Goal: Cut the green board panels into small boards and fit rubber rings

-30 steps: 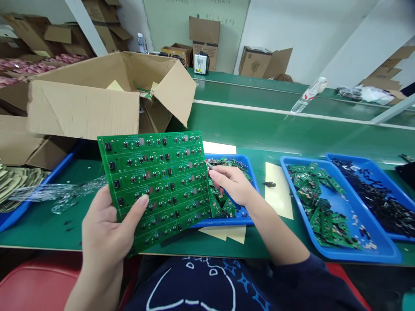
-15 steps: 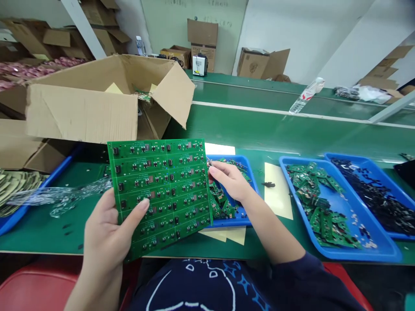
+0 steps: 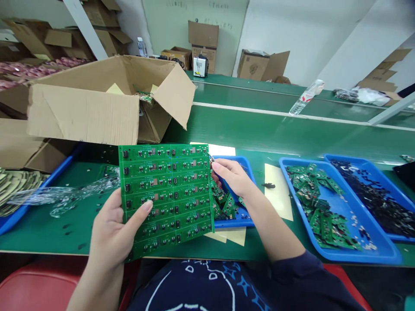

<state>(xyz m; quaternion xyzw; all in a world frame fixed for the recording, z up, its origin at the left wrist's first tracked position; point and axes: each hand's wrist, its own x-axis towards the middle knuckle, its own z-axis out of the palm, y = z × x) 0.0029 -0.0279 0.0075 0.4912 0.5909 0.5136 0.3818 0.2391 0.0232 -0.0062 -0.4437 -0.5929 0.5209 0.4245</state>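
Observation:
A large green circuit board panel [image 3: 191,190] is tilted up before me, with rows of small black parts and dark connectors on its face. My left hand [image 3: 112,224] grips its left side, thumb on the front and fingers behind. At the panel's upper right edge, my right hand [image 3: 231,175] is closed round a small metal tool [image 3: 211,159]; mostly the tip shows, so I cannot tell its kind. Behind that hand lies a blue tray [image 3: 227,223] of small green boards [image 3: 229,209], partly hidden by the panel.
An open cardboard box [image 3: 84,112] stands at the back left. Clear plastic wrap [image 3: 68,196] lies below it. To the right are a blue tray [image 3: 346,203] of board pieces, another of black parts [image 3: 376,194], and yellow paper [image 3: 279,203] with a black piece [image 3: 268,185]. A bottle [image 3: 306,98] lies behind.
The panel and my left hand have shifted a little to the right. The panel's top edge sits slightly lower. My right hand stays by its upper right edge.

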